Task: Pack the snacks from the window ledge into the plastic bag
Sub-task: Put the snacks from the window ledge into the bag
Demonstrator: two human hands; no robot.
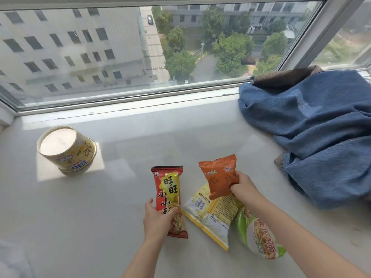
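Red packet (pixel 169 199) with yellow panel and black characters, orange packet (pixel 219 176), pale yellow packet (pixel 210 215) with white barcode patch, green-and-white noodle pack (pixel 259 237) with red lettering, yellow cup (pixel 67 150) with white base, blue cloth (pixel 313 133), off-white ledge (pixel 100 207)

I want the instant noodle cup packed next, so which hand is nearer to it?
Left. The left hand, gripping the red packet, is right of the noodle cup; the right hand, gripping the orange packet, is farther right.

The tall red-and-yellow glossy plastic snack packet (pixel 169 199) is catching glare, as are the orange foil-like pouch (pixel 219 176) and pale yellow plastic bag (pixel 210 215). The smooth white stone-like window ledge (pixel 120 149) is shining softly; the blue woven cloth (pixel 313 133) is looking matt and coarse.
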